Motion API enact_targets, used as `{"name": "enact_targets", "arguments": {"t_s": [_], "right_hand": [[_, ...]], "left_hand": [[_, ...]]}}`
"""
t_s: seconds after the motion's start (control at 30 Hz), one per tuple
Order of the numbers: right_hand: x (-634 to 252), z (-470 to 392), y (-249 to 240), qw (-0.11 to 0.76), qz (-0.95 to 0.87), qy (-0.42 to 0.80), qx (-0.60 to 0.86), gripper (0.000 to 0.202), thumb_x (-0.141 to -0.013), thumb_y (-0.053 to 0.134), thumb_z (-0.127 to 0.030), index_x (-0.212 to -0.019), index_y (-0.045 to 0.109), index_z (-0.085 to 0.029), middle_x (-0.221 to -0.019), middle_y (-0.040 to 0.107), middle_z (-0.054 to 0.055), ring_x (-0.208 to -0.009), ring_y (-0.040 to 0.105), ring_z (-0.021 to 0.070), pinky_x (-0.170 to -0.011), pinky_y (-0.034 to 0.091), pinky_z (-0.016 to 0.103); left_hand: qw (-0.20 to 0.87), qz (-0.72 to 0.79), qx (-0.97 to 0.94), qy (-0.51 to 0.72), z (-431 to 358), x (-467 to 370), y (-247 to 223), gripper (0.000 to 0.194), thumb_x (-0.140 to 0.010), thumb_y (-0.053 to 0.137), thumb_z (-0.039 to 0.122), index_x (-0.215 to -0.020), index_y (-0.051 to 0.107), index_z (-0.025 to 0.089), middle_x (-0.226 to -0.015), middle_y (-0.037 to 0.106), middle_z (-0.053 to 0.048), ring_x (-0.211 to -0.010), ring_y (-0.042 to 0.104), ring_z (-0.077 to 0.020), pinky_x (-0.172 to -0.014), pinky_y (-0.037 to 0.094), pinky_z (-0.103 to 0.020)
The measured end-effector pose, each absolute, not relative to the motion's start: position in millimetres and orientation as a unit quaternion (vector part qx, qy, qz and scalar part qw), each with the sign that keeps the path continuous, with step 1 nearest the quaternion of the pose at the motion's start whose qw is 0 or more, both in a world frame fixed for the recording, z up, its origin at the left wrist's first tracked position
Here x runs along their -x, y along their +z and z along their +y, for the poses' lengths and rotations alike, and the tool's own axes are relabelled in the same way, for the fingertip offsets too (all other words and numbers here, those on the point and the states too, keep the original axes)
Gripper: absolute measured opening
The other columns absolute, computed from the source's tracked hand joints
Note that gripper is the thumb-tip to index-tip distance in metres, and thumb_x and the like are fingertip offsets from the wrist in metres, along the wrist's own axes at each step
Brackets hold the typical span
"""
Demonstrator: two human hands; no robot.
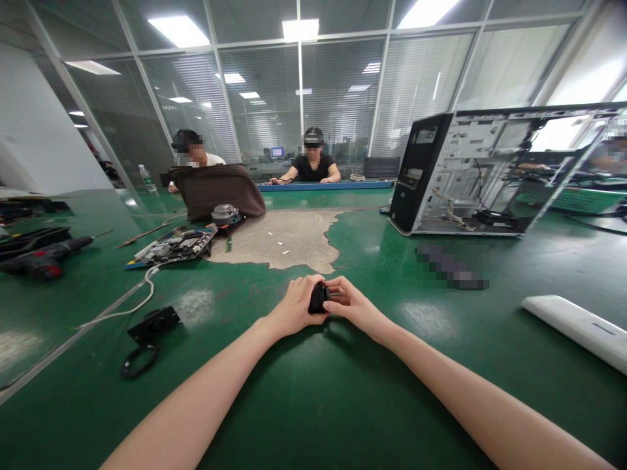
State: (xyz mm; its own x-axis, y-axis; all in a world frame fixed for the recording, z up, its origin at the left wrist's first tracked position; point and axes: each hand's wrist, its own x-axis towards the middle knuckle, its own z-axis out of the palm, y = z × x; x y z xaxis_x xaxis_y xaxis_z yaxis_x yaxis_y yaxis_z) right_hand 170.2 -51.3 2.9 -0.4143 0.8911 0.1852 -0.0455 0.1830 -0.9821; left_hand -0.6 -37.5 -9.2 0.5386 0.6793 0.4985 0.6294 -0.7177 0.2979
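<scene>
Fingers of the left hand [294, 305] and right hand [351, 304] are pinching a small black part [319, 299] between them, holding it just above the green table [313, 391], well in front of the open computer case [470, 173].

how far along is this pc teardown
Done: the computer case stands open, and a circuit board lies out on the table. In hand: both the left hand and right hand grip a small black part. Left: cables remain inside the case.
</scene>
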Motion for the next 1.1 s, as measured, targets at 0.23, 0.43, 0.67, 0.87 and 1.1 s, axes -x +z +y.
{"name": "enact_targets", "arguments": {"t_s": [0.23,0.43,0.67,0.87,1.1], "right_hand": [[-168.6,-50.9,1.0,0.445,-0.627,0.532,0.355,0.024,-0.072,0.061,-0.034,-0.089,0.049,-0.021,-0.091,0.055,0.001,-0.083,0.057,0.0147,-0.079,0.045,0.034],[-171.1,-48.0,0.6,0.426,-0.639,0.532,0.357,0.031,-0.069,0.064,-0.032,-0.095,0.050,-0.021,-0.098,0.056,0.003,-0.089,0.056,0.0169,-0.084,0.044,0.037],[-170.3,-50.0,-1.2,0.448,-0.630,0.538,0.337,0.024,-0.072,0.062,-0.035,-0.084,0.047,-0.022,-0.089,0.056,0.000,-0.085,0.057,0.0149,-0.081,0.045,0.035],[-171.9,-45.1,-4.0,0.425,-0.643,0.529,0.355,0.031,-0.071,0.062,-0.030,-0.098,0.048,-0.021,-0.095,0.056,0.003,-0.091,0.056,0.0172,-0.085,0.042,0.038],[-171.1,-51.7,4.8,0.433,-0.629,0.559,0.325,0.026,-0.069,0.065,-0.030,-0.085,0.047,-0.020,-0.092,0.056,0.001,-0.087,0.057,0.0153,-0.082,0.043,0.034]], "left_hand": [[0.043,0.377,-0.876,0.297,-36.4,0.5,-9.7,0.061,-0.065,0.064,0.030,-0.116,0.032,0.022,-0.108,0.048,-0.006,-0.093,0.047,-0.0245,-0.081,0.036,-0.039],[0.044,0.378,-0.875,0.301,-36.6,0.6,-9.9,0.061,-0.065,0.064,0.030,-0.116,0.032,0.023,-0.109,0.048,-0.006,-0.094,0.047,-0.0246,-0.082,0.035,-0.039],[0.044,0.381,-0.876,0.293,-36.1,0.4,-9.9,0.062,-0.064,0.065,0.029,-0.116,0.031,0.023,-0.109,0.048,-0.006,-0.094,0.047,-0.0248,-0.081,0.035,-0.039],[0.042,0.379,-0.877,0.292,-36.6,0.7,-9.1,0.061,-0.066,0.064,0.031,-0.116,0.031,0.022,-0.110,0.047,-0.006,-0.094,0.047,-0.0245,-0.082,0.036,-0.039],[0.041,0.378,-0.880,0.285,-37.3,1.0,-7.8,0.059,-0.066,0.064,0.029,-0.115,0.031,0.022,-0.109,0.047,-0.006,-0.093,0.047,-0.0244,-0.082,0.036,-0.039]]}}
